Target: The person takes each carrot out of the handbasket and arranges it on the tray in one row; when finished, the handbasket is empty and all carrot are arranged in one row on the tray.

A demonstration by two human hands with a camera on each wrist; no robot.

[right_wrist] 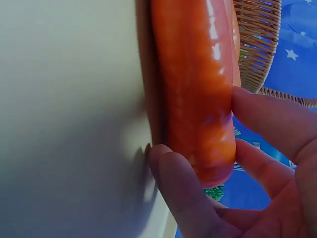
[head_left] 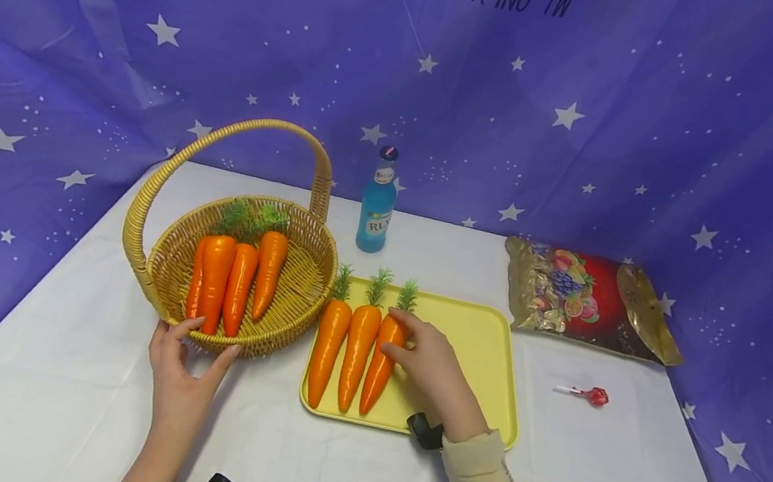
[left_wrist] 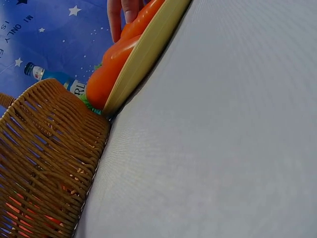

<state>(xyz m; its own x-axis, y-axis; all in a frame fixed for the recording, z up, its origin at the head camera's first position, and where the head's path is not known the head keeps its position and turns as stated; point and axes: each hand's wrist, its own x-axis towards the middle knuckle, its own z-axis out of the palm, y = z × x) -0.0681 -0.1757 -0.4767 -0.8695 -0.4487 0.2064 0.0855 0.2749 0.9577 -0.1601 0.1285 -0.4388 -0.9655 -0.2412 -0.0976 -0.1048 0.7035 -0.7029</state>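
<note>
First, far left: basket [head_left: 264, 345], wicker, upright on the white table [head_left: 54, 374], its tall handle arched over. Contents: four carrots [head_left: 216, 281], side by side, green tops to the far side, tips toward the near rim.

Left hand [head_left: 179, 373]: at the basket's near rim, thumb and forefinger spread well apart; forefinger tip over the rim, thumb low against the outside. Appears to hold the basket lightly.

Bottle [head_left: 375, 218]: blue, dark cap, standing at the far side, right of the basket.

Tray [head_left: 466, 363]: yellow, flat, just right of the basket. On its left part, three carrots in a row, tops past the far rim: left carrot [head_left: 327, 350], middle carrot [head_left: 358, 355], right carrot [head_left: 377, 379].

Right hand [head_left: 431, 362]: thumb and fingers partly closed on the thick end of the right carrot, one side each. Carrot lying on or very near the tray; exact contact unclear.

Step in hand, as judged: grasping or placing the right carrot; the pictures do not settle which. Next move calls for either a firmer pinch and lift, or a clean release, sparing the middle carrot.

Bag [head_left: 585, 302]: red and gold, lying far right.

Lollipop [head_left: 595, 396]: red, lying nearer than the bag.
</note>
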